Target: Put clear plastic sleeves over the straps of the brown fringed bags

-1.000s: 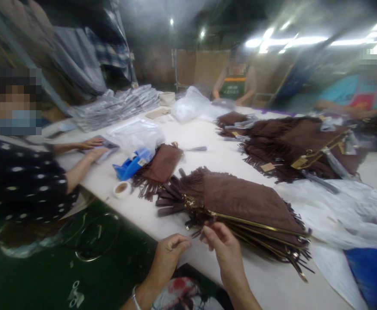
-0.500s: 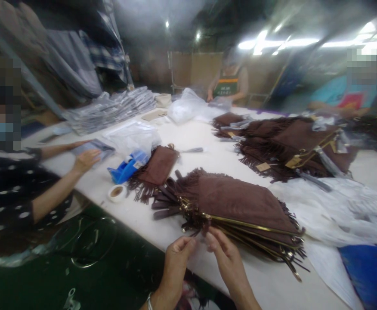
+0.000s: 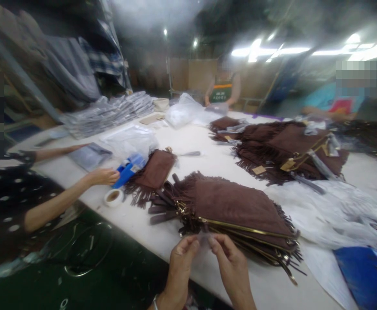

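A stack of brown fringed bags with gold zippers lies on the table in front of me. At its near edge, my left hand pinches the left side of a small clear plastic piece, perhaps a little bag or sleeve. The thumb and fingers of my right hand close on the other side of that plastic. A zipper's dark pull tab seems to reach into or behind it; which one I cannot tell. Dark straps with gold clasps stick out at the stack's left end.
A tape roll, a blue tape dispenser and a single brown pouch lie at left. A co-worker's hand reaches to the dispenser. More fringed bags and white plastic lie right; two people work beyond.
My hands stay together at the plastic, its film now more visible between them. The co-worker's hand has moved from the grey packet to the blue dispenser. The view has shifted slightly.
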